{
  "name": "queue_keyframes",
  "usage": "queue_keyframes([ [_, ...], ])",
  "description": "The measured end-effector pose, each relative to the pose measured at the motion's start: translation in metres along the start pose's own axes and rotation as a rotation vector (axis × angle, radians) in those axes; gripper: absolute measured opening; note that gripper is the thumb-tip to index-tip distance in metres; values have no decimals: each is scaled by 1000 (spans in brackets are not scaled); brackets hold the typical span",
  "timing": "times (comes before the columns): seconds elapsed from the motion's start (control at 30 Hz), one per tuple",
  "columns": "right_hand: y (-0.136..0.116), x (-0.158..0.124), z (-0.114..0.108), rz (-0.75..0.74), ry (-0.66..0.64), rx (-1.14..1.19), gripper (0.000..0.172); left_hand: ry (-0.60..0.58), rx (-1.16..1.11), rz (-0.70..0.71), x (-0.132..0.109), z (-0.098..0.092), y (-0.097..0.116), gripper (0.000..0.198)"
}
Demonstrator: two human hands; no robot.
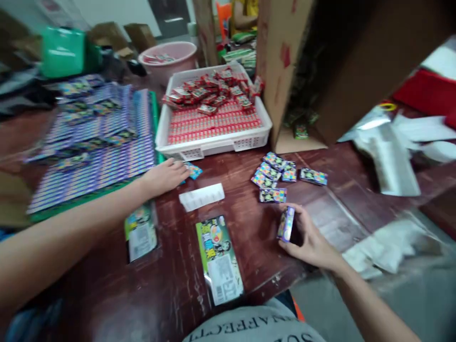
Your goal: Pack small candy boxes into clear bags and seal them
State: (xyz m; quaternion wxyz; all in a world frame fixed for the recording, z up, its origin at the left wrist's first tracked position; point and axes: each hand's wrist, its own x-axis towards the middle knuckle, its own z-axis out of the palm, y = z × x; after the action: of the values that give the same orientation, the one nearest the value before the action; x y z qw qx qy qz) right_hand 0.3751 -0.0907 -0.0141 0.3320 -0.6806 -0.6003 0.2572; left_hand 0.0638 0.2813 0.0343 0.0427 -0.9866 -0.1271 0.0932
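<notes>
My right hand (308, 240) holds a small purple-edged packet (286, 224) upright between thumb and fingers, just above the table. Beyond it lie several loose dark packets with colourful prints (272, 173), and one more packet (313, 176) a little to the right. My left hand (164, 176) lies palm down, fingers stretched over small blue pieces (194, 171) that it partly covers. Close by is a white paper strip (202, 196). Nearer to me is a green-and-black printed pouch (219, 259). Another such pouch (141, 232) is partly under my left forearm.
Rows of purple packets fill a green tray (154, 107) at left. A white basket (215, 149) holds red packets, with a pink tub (169, 47) behind. An open cardboard box (285, 61) stands at right. Plastic bags (390, 156) lie beyond; a person in yellow (245, 14) sits behind.
</notes>
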Motion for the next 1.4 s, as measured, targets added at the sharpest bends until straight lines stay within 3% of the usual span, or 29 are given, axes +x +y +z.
queue_keyframes([
  [0.1, 16, -16, -1, 49, 1, -53, 88, 41, 11, 70, 2, 0, -16, 48],
  [0.13, 24, -24, -4, 67, 1, -143, 92, 81, 10, 21, 2, -6, -15, 54],
  [0.2, 40, -41, -12, 113, 7, -325, 101, 228, -55, -206, 1, -21, 2, 61],
  [0.27, 52, -54, -22, 164, 19, -435, 113, 397, -315, -437, 3, -37, 40, 68],
  [0.3, 56, -58, -26, 179, 22, -452, 120, 435, -538, -465, 6, -42, 65, 71],
  [0.37, 57, -59, -32, 166, -7, -432, 125, 387, -1058, -298, 16, -44, 121, 64],
  [0.4, 56, -56, -33, 142, -28, -412, 121, 290, -1209, -217, 23, -41, 150, 57],
  [0.5, 47, -42, -29, 66, -75, -355, 103, 103, -1458, -51, 47, -22, 218, 46],
  [0.6, 38, -26, -22, 13, -111, -292, 103, 92, -1360, -25, 60, -8, 251, 55],
  [0.73, 34, -15, -20, -65, -171, -222, 107, 254, -974, -174, 56, -6, 263, 60],
  [0.87, 32, -10, -18, -102, -206, -191, 109, 185, -779, -293, 50, 0, 277, 88],
  [1.07, 28, 4, -10, -223, -271, -156, 115, 110, -735, -73, 54, 8, 277, 86],
  [1.4, 31, 5, 1, -235, -283, -87, 120, 58, -659, -155, 55, -3, 274, 94],
])
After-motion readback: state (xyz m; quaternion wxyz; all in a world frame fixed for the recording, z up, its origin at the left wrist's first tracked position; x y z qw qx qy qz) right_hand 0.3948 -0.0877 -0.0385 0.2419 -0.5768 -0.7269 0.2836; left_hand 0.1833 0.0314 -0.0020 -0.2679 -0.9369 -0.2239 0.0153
